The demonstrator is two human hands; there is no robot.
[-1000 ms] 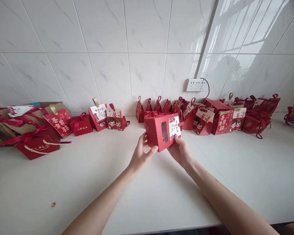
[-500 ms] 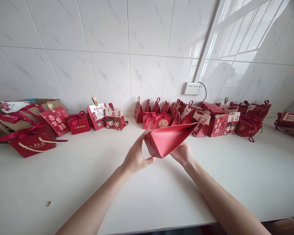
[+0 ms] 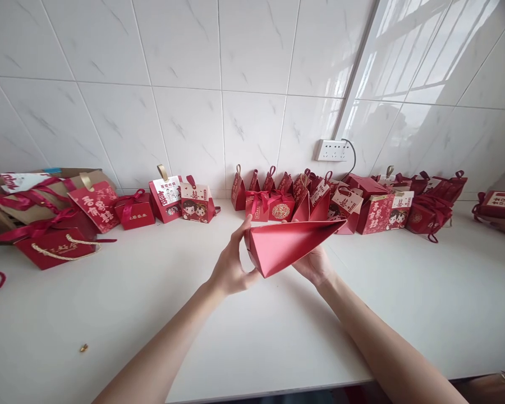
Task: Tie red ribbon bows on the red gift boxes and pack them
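Observation:
Above the middle of the table I hold a red paper gift box (image 3: 288, 244), tilted so that a pointed, folded face turns toward me. My left hand (image 3: 231, 266) grips its left end, thumb low and fingers up along the side. My right hand (image 3: 315, 264) supports it from behind and below on the right; most of those fingers are hidden by the box. Just beyond it stand small red boxes with ribbon bows, one with a round gold pattern (image 3: 281, 209).
Along the tiled wall stand several red gift boxes (image 3: 374, 216) with ribbon loops. At left are a cardboard carton (image 3: 88, 173) and a rope-handled red box (image 3: 56, 247). A small gold piece (image 3: 83, 348) lies front left. A power strip (image 3: 333, 150) is on the wall.
The held box has tipped and shifted slightly left and down, showing more of its inner or folded face. Both hands keep hold of it. A red cord now shows at the left edge.

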